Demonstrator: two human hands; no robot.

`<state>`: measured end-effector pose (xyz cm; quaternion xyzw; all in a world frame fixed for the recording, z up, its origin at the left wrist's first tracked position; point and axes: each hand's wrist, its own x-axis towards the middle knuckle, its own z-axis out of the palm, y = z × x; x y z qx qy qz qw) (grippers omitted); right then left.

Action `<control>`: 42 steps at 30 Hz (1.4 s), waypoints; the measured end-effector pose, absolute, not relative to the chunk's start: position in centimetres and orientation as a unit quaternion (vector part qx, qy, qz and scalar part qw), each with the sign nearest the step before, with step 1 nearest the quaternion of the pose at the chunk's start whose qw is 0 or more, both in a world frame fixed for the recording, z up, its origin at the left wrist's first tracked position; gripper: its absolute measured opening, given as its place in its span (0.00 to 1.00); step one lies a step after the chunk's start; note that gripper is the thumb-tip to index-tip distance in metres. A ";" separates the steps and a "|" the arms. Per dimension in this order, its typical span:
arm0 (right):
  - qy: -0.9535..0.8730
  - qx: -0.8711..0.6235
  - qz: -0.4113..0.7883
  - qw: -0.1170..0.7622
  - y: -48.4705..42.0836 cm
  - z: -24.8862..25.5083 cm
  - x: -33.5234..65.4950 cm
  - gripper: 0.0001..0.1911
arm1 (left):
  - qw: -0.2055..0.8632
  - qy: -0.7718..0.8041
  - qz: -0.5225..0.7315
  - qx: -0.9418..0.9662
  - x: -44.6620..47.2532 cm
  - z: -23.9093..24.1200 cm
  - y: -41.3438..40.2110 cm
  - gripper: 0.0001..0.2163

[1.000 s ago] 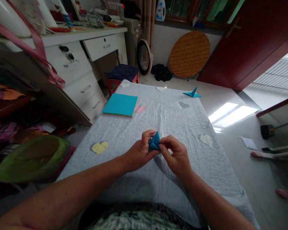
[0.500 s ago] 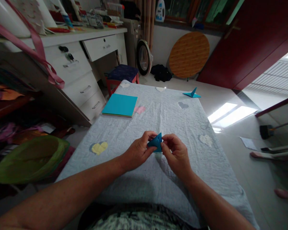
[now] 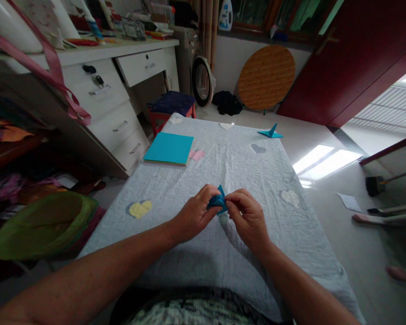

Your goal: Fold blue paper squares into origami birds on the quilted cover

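Shaping of a small blue paper (image 3: 217, 199) between the left hand (image 3: 196, 211) and the right hand (image 3: 250, 217), over the near middle of the tablecloth (image 3: 237, 167). The left thumb and forefinger curl narrowly around the paper's bowed part at nine o'clock; the right thumb and forefinger pinch together on its edge at three o'clock. One corner points toward twelve. The step in hand appears to be the bending of a fold; the next move seems to call for a steady left grip and a fine right pinch. From the paper, a square stack (image 3: 170, 148) lies toward half past ten, a folded blue piece (image 3: 271, 132) toward one.
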<state>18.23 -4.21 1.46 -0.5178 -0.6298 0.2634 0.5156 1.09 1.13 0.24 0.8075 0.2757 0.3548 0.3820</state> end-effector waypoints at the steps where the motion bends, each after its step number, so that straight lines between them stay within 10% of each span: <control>1: -0.625 -0.521 0.267 0.517 -4.2 1.5 18.2 0.05 | 0.375 0.272 0.357 0.811 1.1 0.4 1.2 0.03; 26: -0.664 -0.513 0.194 0.508 -4.1 1.7 18.2 0.07 | 0.492 0.327 0.407 0.696 1.2 0.1 0.3 0.10; 42: -0.672 -0.498 0.186 0.516 -4.1 1.8 18.3 0.08 | 0.389 0.276 0.385 0.790 1.0 0.4 1.1 0.02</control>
